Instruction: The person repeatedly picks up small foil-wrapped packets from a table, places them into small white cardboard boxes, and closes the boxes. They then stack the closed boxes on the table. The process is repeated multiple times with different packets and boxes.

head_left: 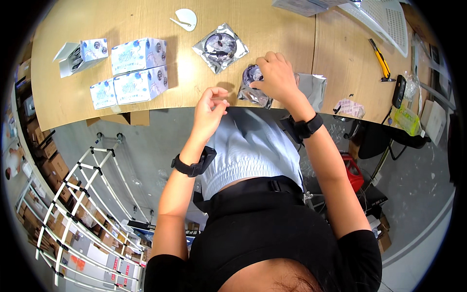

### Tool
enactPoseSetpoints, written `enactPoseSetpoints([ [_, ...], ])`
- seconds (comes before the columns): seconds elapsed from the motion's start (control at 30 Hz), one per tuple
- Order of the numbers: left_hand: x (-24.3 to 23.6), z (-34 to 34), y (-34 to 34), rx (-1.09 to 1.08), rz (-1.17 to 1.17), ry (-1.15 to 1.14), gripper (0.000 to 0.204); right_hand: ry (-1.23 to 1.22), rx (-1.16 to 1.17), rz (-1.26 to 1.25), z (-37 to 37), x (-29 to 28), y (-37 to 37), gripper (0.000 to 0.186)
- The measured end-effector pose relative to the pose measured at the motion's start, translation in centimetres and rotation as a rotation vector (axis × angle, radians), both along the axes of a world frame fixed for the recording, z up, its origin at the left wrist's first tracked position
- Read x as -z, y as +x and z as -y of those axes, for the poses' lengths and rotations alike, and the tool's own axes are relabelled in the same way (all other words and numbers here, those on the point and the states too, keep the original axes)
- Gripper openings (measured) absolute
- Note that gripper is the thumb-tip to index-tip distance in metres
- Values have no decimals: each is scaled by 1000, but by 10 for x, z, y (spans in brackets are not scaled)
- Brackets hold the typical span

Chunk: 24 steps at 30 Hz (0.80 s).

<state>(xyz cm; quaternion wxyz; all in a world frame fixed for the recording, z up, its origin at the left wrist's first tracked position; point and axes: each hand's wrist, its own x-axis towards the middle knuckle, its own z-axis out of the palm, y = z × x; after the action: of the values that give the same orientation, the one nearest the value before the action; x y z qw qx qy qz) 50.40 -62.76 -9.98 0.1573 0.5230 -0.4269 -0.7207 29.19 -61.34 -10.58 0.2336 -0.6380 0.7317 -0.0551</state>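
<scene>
My right hand [278, 78] is closed over a silver foil packet with a round dark picture [251, 78] near the table's front edge. Its thumb and fingers lie on the packet's right side and hide part of it. Under and beyond that wrist a plain silver foil packet [315, 90] lies flat. At the table edge, left of the packet, my left hand [210, 112] hovers with loosely curled fingers, nothing visible in it. Another silver foil packet with a round purple-dark picture [220, 46] lies turned cornerwise, farther off.
Light blue and white boxes [138, 56] stand at left, beside an open box [82, 56] with dark contents. A white letter opener [185, 20] lies at the back. At right are a yellow utility knife [381, 59], a white basket [389, 24] and a black device [399, 91].
</scene>
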Motion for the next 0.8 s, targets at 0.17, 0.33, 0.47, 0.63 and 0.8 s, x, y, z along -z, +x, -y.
enactPoseSetpoints([
  [0.17, 6, 10, -19, 84, 122, -245, 33, -20, 119, 400, -3, -7, -10, 31],
  [0.33, -13, 23, -37, 260, -43, -195, 28, 53, 148, 810, -9, -44, -26, 23],
  [0.47, -42, 29, -42, 380, -105, 30, 19, 104, 235, 906, -25, -61, -37, 28],
  [0.63, -52, 27, -39, 296, -160, -63, 13, -266, 789, 1549, -43, -80, -52, 24],
  [0.8, -84, 24, -40, 144, -273, 43, 9, -266, 770, 1361, -51, -107, -48, 17],
])
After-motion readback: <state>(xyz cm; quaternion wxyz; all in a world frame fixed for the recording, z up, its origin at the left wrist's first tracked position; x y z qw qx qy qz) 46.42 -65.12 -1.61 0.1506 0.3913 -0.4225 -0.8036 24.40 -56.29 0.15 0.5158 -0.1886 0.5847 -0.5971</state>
